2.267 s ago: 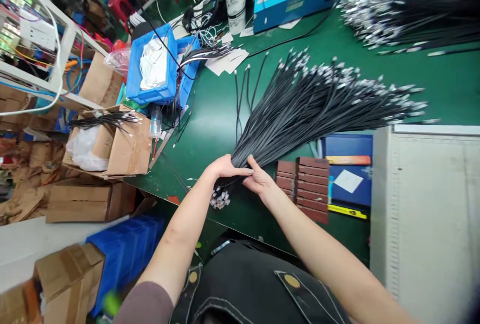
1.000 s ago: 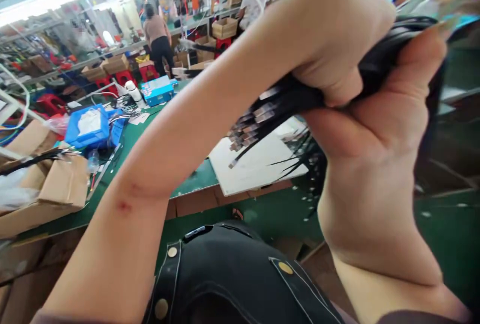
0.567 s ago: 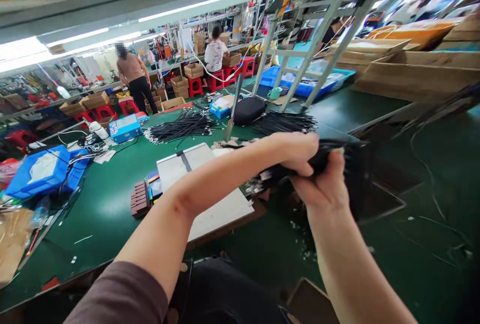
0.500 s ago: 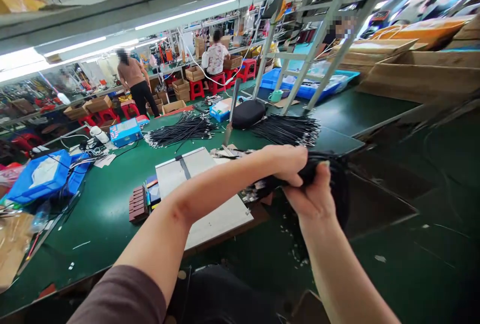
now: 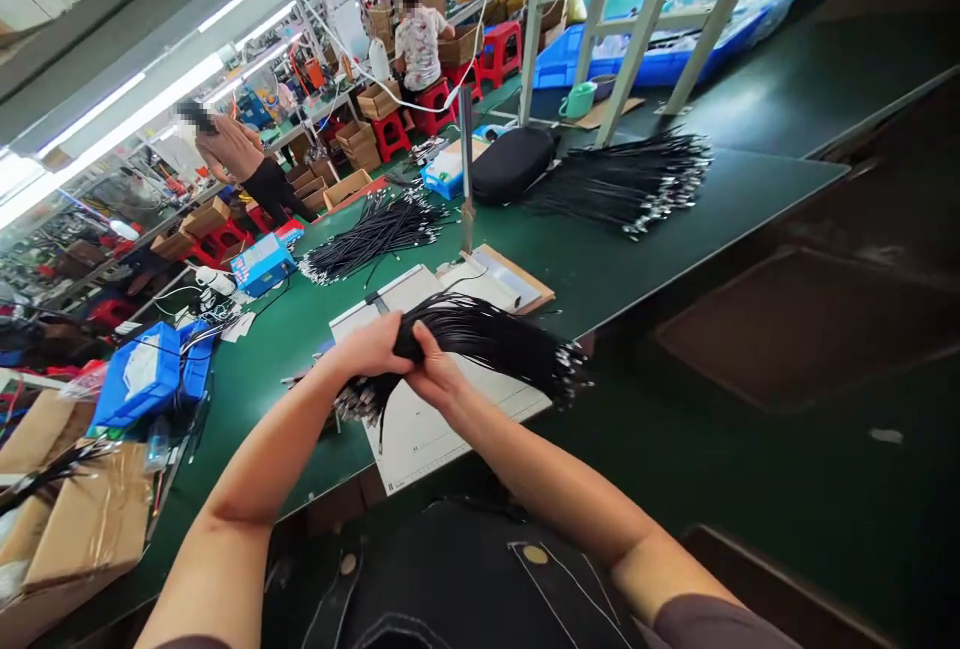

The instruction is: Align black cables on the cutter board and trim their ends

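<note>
Near the middle of the frame, our left hand [image 5: 381, 345] and right hand [image 5: 436, 369] grip a bundle of black cables [image 5: 495, 334] over a white board [image 5: 427, 434] on the desk [image 5: 262, 409]. A second cable pile [image 5: 637, 179] lies toward the upper right.

Black cable bundle [image 5: 491, 334], silver-tipped; arched, gripped off-centre

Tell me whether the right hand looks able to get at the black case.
Probably not: the right hand grips the cable bundle, and the black case lies farther off, beyond the white board.
</note>
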### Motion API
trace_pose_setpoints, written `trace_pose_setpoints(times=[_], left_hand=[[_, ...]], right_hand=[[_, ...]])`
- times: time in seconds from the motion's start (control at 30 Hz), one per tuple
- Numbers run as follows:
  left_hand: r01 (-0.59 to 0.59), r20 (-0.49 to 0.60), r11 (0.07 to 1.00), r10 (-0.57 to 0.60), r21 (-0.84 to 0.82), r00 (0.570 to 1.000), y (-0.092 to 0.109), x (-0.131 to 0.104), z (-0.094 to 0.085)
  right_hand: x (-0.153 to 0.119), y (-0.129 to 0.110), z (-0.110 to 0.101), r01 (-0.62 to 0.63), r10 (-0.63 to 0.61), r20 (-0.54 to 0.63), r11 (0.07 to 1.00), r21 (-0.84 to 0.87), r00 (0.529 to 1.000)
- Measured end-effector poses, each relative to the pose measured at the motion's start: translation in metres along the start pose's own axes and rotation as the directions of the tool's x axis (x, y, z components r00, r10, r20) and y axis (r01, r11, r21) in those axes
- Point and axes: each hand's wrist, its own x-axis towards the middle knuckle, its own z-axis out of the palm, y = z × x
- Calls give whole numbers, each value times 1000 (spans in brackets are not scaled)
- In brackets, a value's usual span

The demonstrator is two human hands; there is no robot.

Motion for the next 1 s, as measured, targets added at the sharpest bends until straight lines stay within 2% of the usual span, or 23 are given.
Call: trace_pose_setpoints(times=[0.07,0.17,0.3,0.37,0.43,0.5,0.57,0.67,0.77,0.83,0.9,1.0], left_hand=[[55,23,996,-53,-76,998,-41,-21,23],[94,84,969,-76,-228,994,-97,-44,70],[114,192,907,-38,-405,981,-151,-54,143],[121,215,892,-28,-435,976,-165,-53,175],[118,195,871,-25,-478,980,-171,-52,201],[114,147,872,-49,-475,988,-169,-50,218],[152,110,919,-120,-363,987,-164,-48,226],[253,75,955,-244,-154,967,-155,-45,228],[255,61,964,-251,-78,966,-151,-45,228],[219,57,975,-217,-35,974,-152,-50,230],[191,57,982,-190,-1,980,-153,-57,232],[193,68,981,-194,20,979,-154,-64,236]], right_hand=[[9,44,-1,-50,50,-46,999,3,998],[21,105,-16,-86,84,-130,996,-12,988],[33,161,-54,-92,72,-295,994,-57,953],[38,176,-72,-97,53,-373,990,-101,926],[42,182,-83,-104,28,-428,982,-155,904],[48,185,-87,-117,4,-458,969,-217,889],[55,184,-86,-142,-13,-478,947,-287,879],[57,172,-87,-224,1,-491,891,-396,871],[36,133,-103,-325,31,-518,811,-487,855],[10,89,-119,-375,23,-554,760,-531,832],[-15,34,-135,-396,-19,-581,714,-578,814],[-29,-46,-150,-419,-96,-591,615,-668,801]])
